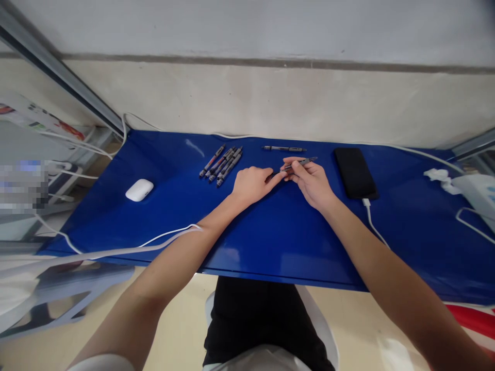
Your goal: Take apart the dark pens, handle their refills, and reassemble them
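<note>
My right hand (pixel 309 183) holds a slim grey pen (pixel 303 163) between thumb and fingers, tilted with its upper end to the right. My left hand (pixel 251 184) meets it from the other side, thumb and forefinger closed around the pen's lower left end, which they mostly hide. Just behind the hands, a single grey pen (pixel 284 149) lies crosswise on the blue table (pixel 247 237). To the left of my left hand is a group of several similar pens (pixel 226 164), lying side by side at a slant, some overlapping.
A black phone (pixel 355 172) with a white cable (pixel 371 219) plugged in lies at right. A white earbud case (pixel 139 190) sits at left. Another white cable (pixel 154 246) crosses near my left forearm. Crumpled tissue (pixel 441 178) is at far right, and a wall (pixel 247 100) rises behind the table.
</note>
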`<action>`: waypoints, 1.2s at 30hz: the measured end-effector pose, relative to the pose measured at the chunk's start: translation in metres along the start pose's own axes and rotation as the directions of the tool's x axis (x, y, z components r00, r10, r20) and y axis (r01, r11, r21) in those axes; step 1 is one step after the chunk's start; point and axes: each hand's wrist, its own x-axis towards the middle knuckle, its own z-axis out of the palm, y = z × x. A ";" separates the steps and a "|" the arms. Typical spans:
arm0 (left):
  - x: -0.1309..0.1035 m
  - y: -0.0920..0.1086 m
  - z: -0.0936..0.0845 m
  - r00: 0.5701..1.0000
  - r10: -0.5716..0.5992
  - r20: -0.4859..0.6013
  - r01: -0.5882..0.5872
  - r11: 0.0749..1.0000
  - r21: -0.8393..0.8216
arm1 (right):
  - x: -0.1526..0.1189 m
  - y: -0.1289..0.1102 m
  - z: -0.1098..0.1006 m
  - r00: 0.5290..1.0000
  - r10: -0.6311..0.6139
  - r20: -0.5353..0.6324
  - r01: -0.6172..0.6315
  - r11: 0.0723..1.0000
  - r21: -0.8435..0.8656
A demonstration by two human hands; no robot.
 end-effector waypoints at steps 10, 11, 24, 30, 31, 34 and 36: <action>0.000 0.001 -0.002 0.999 -0.035 0.014 0.035 0.999 -0.033 | 0.001 0.000 0.000 0.999 0.004 -0.040 -0.005 1.000 -0.030; 0.000 0.001 -0.002 0.999 -0.034 0.014 0.034 0.999 -0.030 | 0.001 -0.001 0.000 0.999 0.003 -0.040 -0.005 0.999 -0.032; 0.000 0.000 -0.001 1.000 -0.030 0.006 0.030 0.999 -0.018 | 0.001 0.000 0.000 0.999 0.002 -0.044 -0.003 1.000 -0.008; 0.001 0.000 -0.002 0.999 -0.040 0.013 0.041 0.998 -0.038 | 0.002 0.001 0.000 1.000 -0.018 -0.024 0.018 1.000 -0.006; 0.001 0.000 -0.002 0.999 -0.039 0.015 0.039 0.998 -0.039 | 0.002 0.001 0.001 1.000 -0.019 -0.023 0.018 1.000 -0.025; 0.001 -0.001 -0.001 0.999 -0.028 0.018 0.029 0.999 -0.034 | 0.002 0.003 0.001 0.999 -0.027 -0.017 0.026 0.997 -0.074; 0.001 -0.001 0.000 1.000 -0.016 0.020 0.017 1.000 -0.025 | 0.002 0.004 0.000 0.999 -0.031 -0.013 0.030 0.997 -0.078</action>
